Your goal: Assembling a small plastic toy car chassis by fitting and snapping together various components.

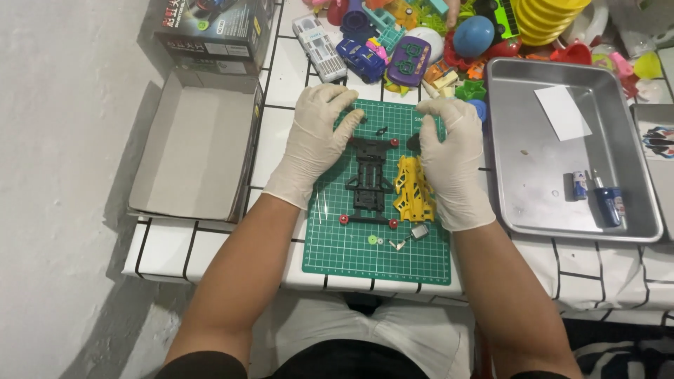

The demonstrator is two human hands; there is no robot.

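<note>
Two white-gloved hands rest on a green gridded cutting mat point(351, 260). The left hand point(314, 140), at ten o'clock, lies loosely open beside a bare black plastic toy-car chassis point(370, 181); the right hand point(451, 161), at two o'clock, fingers curled over a separate yellow plastic body shell point(413, 191). Small loose parts point(400, 240) wait unfitted at six o'clock.

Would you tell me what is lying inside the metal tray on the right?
Inside the metal tray lie a white paper slip, a small battery and a blue tube. A small speck sits near the middle. Nothing covers the tray's floor, and neither gloved hand reaches into it.
</note>
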